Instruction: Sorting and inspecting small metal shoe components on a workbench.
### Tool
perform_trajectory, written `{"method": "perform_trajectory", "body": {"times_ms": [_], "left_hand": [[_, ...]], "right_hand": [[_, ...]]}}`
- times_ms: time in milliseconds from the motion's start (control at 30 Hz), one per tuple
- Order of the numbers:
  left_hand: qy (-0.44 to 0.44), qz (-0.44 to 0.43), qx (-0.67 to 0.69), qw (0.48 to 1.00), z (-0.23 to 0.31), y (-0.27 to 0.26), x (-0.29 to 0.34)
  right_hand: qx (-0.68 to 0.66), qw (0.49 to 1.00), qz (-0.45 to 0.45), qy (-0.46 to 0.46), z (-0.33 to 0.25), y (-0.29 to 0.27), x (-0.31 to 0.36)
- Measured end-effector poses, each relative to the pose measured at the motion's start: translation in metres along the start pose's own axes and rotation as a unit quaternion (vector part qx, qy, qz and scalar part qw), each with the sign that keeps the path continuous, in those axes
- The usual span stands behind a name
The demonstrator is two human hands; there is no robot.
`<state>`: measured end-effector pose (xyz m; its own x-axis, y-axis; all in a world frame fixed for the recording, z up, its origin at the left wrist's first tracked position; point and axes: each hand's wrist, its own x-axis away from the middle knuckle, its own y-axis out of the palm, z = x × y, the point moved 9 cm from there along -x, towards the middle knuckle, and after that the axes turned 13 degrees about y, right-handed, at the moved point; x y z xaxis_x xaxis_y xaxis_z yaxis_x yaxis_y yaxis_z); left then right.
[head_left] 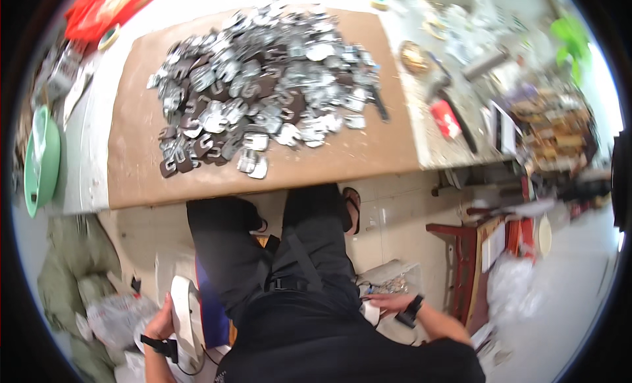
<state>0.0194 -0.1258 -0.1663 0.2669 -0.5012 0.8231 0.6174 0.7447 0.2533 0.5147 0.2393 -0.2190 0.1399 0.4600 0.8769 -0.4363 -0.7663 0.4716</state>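
Note:
Low at the left, my left hand [160,322] is closed against the side of a long white rounded piece [187,310]; most of its fingers are hidden. A dark cable runs below that piece. On the other side of my body, my right hand [390,302] lies with fingers stretched out over a smaller white object [370,312], mostly covered by hand and shirt. Neither hand touches the table. A large heap of metal buckle-like pieces [263,73], silvery and dark brown, is spread on a brown sheet [342,165] in front of me.
Right of the heap are a dark-handled tool [463,125], a red-and-white packet [446,118] and a roll of tape [434,26]. A green basin [41,162] stands at left, above green sacks [76,264]. A dark red wooden stool [464,264] stands at right.

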Motion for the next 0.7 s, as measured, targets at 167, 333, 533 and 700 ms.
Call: {"method": "perform_trajectory", "body": {"times_ms": [167,333,533,700], "left_hand": [[-0.115,0.02,-0.018,0.993,-0.023,-0.021,0.0],[-0.074,0.058,0.035,0.995,-0.019,0.001,0.016],[-0.035,0.113,0.147,0.982,-0.066,0.007,0.034],[-0.044,0.144,0.21,0.966,-0.123,0.032,0.041]], "right_hand": [[-0.022,0.99,0.047,0.133,-0.023,-0.003,0.003],[-0.077,0.982,0.07,0.156,-0.043,-0.018,0.026],[-0.2,0.969,0.103,0.102,-0.028,-0.04,0.048],[-0.133,0.988,0.071,0.044,-0.064,-0.077,0.077]]}}
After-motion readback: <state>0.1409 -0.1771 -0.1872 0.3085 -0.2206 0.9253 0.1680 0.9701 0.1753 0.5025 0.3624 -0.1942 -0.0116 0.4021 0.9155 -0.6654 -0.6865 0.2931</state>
